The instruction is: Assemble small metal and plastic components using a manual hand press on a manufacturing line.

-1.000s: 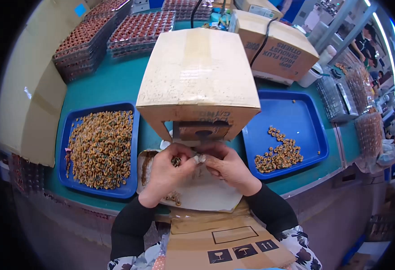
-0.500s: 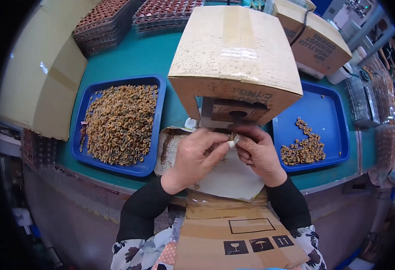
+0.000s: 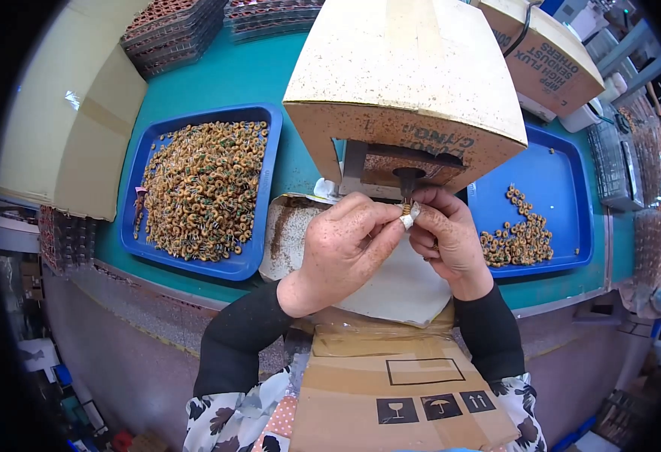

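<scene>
My left hand (image 3: 349,245) and my right hand (image 3: 451,235) meet in front of an upturned cardboard box (image 3: 409,64) with an opening in its near side. Between their pinched fingertips is a small wire-wound ring coil (image 3: 406,209), mostly covered by the fingers. White wrapping (image 3: 410,219) shows at the fingertips beside it. Directly above, a dark tapered spindle (image 3: 408,181) points down from inside the box, its tip close to the coil; whether they touch I cannot tell. The right hand's other fingers curl inward, and a small yellowish bit shows among them.
A blue tray (image 3: 272,184) heaped with ring coils stands left. Another blue tray (image 3: 564,177), holding a smaller coil pile, is at right. Under my hands lies a white, debris-speckled sheet (image 3: 391,297). A cardboard flap (image 3: 391,407) covers my lap. Stacked plastic trays (image 3: 172,34) stand behind.
The whole view has shifted a little, so the box and trays sit higher and further right. Both hands still pinch the coil, and the spindle above it shows more clearly.
</scene>
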Action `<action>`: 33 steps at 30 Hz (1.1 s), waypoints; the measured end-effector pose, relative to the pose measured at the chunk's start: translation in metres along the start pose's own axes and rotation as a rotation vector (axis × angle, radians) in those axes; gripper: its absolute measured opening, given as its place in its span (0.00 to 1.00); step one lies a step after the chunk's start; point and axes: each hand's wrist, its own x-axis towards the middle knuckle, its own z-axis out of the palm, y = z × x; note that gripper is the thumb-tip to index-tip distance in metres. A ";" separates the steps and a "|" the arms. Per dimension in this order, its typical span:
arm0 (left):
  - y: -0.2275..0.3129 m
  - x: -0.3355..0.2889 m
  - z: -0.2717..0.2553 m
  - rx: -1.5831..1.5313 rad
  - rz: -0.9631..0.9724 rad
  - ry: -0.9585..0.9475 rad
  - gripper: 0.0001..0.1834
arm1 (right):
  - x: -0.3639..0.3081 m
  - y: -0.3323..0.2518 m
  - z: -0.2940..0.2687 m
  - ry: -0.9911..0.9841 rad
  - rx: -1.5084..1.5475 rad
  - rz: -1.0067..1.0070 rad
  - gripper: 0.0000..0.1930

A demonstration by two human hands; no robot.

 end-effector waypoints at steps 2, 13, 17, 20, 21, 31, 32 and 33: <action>-0.001 0.001 -0.001 0.006 0.029 -0.006 0.07 | 0.001 0.000 -0.002 -0.005 0.006 0.001 0.08; -0.001 0.009 -0.005 0.007 -0.002 -0.061 0.04 | 0.000 0.001 0.004 0.046 0.042 -0.025 0.08; 0.003 0.006 -0.006 0.020 0.006 -0.059 0.05 | -0.001 -0.001 0.001 0.012 0.026 -0.011 0.08; 0.003 0.002 -0.005 -0.013 -0.009 -0.037 0.05 | 0.000 -0.001 0.000 -0.029 -0.001 0.008 0.07; 0.002 0.002 -0.005 -0.014 -0.010 -0.037 0.05 | 0.001 -0.001 0.000 -0.046 0.004 0.020 0.07; 0.001 0.005 -0.007 0.012 0.001 -0.044 0.05 | 0.002 0.001 0.002 -0.006 0.014 0.026 0.07; 0.001 0.005 -0.007 0.007 -0.001 -0.044 0.05 | 0.002 0.001 0.002 0.001 0.024 0.025 0.07; 0.000 0.005 -0.007 0.007 -0.002 -0.043 0.05 | 0.002 0.002 0.002 0.007 0.034 0.024 0.07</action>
